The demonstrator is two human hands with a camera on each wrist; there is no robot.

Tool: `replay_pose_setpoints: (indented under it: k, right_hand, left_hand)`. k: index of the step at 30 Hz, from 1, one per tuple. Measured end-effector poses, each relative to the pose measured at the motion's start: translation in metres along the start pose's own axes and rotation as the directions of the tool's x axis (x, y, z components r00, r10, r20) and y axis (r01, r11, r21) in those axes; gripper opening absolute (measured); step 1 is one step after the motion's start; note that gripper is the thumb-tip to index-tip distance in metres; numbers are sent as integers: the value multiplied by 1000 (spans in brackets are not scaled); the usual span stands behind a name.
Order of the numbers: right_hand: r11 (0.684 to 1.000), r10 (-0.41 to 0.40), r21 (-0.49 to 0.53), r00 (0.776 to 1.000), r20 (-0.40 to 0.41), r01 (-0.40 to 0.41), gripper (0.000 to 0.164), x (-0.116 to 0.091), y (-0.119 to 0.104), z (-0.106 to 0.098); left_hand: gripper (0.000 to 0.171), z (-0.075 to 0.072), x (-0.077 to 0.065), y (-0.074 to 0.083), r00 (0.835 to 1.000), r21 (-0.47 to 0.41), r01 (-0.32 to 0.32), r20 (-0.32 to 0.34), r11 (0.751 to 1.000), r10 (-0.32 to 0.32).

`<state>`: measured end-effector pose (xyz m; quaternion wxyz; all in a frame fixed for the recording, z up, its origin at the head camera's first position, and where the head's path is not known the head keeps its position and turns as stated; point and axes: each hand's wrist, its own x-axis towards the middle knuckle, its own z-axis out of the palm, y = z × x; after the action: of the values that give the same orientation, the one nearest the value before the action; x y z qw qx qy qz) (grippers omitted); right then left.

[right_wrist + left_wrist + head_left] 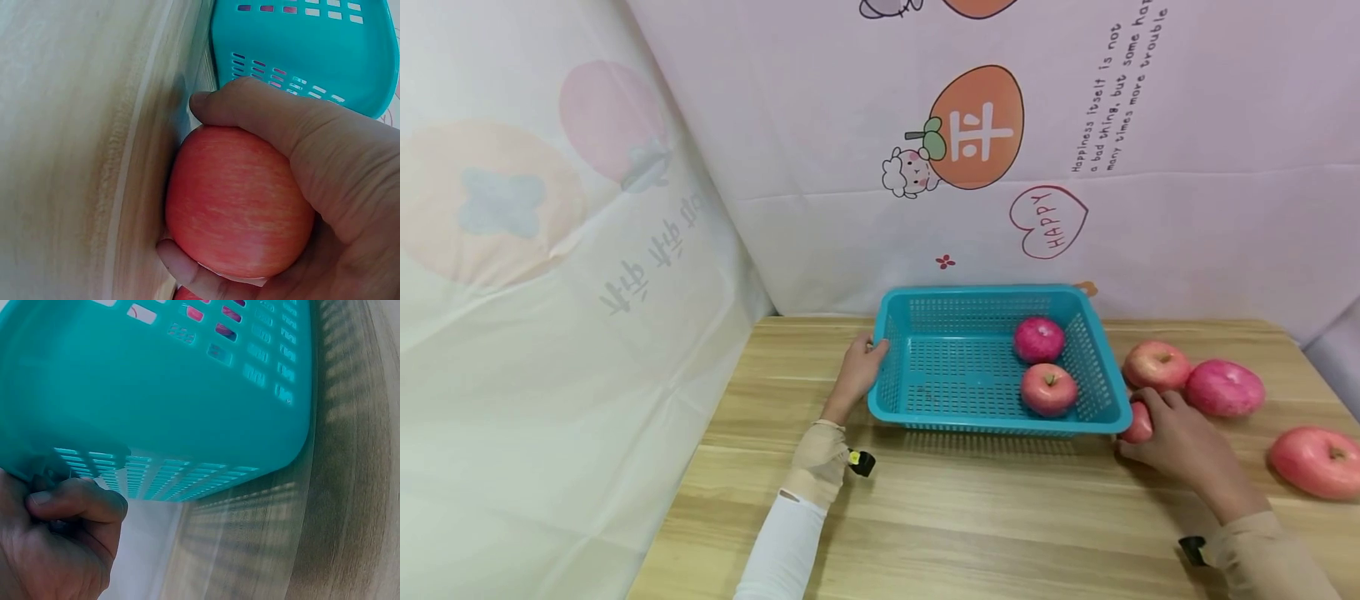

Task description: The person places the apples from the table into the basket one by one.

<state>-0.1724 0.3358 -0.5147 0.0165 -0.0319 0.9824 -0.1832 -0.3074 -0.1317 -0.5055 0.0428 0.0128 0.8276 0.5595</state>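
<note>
A teal plastic basket [977, 427] stands on the wooden table, with a magenta fruit [1039, 340] and a pinkish-red apple [1048, 390] inside at its right end. My left hand [859, 371] grips the basket's left rim; in the left wrist view the thumb [78, 500] and curled fingers show at the rim. Just right of the basket, my right hand [1180, 437] holds a red apple [240, 203], thumb on one side and fingers on the other. That apple sits at the tabletop, partly hidden by the hand in the head view.
Beyond my right hand lie another apple [1157, 365] and a magenta fruit [1225, 388], close together. A further apple [1317, 462] lies at the far right. A printed white cloth [820, 242] hangs behind the table [1000, 517] and down its left side.
</note>
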Motion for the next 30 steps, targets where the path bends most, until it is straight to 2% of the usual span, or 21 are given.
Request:
replay_pose_setpoints:
  k: [10, 22, 30]
  right_hand:
    - [999, -30, -14, 997, -72, 29, 78, -2, 1, 5]
    - [1000, -16, -13, 997, -75, 15, 78, 1, -2, 5]
    - [1000, 22, 3, 999, -28, -22, 84, 2, 0, 3]
  left_hand:
    - [27, 0, 0, 2, 1000, 22, 3, -4, 1000, -3]
    - [28, 0, 1, -1, 1000, 27, 5, -5, 1000, -5]
    - [31, 1, 3, -2, 1000, 1, 0, -6, 1000, 0]
